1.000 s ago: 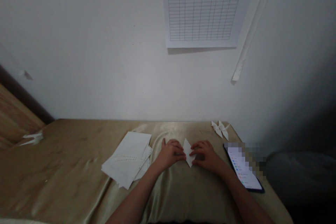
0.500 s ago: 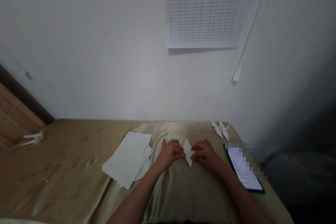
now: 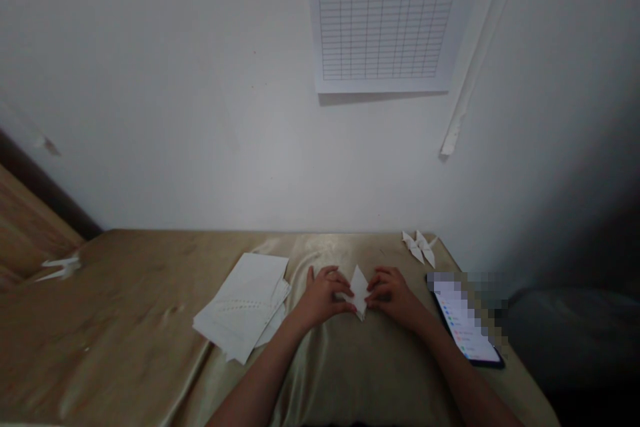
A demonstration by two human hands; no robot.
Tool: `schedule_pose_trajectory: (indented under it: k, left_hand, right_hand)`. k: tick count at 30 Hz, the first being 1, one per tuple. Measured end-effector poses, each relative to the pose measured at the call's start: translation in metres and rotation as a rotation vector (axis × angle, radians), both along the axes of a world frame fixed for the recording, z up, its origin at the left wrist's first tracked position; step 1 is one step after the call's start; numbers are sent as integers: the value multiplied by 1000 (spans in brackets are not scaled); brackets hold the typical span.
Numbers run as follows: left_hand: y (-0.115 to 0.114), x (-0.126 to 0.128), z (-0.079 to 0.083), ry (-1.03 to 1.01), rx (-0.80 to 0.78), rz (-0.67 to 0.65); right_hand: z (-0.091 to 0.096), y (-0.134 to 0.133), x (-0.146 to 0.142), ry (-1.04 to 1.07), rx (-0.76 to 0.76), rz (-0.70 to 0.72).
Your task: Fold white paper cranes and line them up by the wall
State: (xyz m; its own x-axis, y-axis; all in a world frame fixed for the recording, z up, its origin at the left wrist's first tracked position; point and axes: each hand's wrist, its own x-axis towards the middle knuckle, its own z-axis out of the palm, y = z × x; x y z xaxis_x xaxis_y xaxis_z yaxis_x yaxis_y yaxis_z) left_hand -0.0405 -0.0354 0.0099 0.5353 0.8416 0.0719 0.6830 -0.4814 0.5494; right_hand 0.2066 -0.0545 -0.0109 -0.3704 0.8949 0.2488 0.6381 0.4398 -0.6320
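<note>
Well, a white folded paper diamond (image 3: 359, 290), narrow and pointed at top and bottom, lies on the gold satin cloth (image 3: 125, 307) between the left hand (image 3: 323, 297) and right hand (image 3: 393, 297), their curled fingers (image 3: 345, 292) pressing in on its side edges.

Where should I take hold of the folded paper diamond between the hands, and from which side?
Probably at its upper point: come from the far side and pinch the tip of the folded paper diamond. The left hand and right hand cover its side corners, while that tip stands clear of the fingers. It seems to lie flat on the satin cloth, so a pinch there should suit best.
</note>
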Motion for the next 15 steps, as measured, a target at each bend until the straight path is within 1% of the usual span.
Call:
schedule_pose_trajectory:
  k: [8, 11, 15]
  left_hand:
    - [-8, 5, 6, 38, 48, 1]
    - [-10, 8, 6, 30, 73, 6]
    - [-11, 13, 3, 34, 84, 43]
  right_hand:
    - [7, -2, -5, -61, -88, -94]
    - [7, -3, -9, -78, -68, -120]
    - [6, -4, -13, -83, -12, -159]
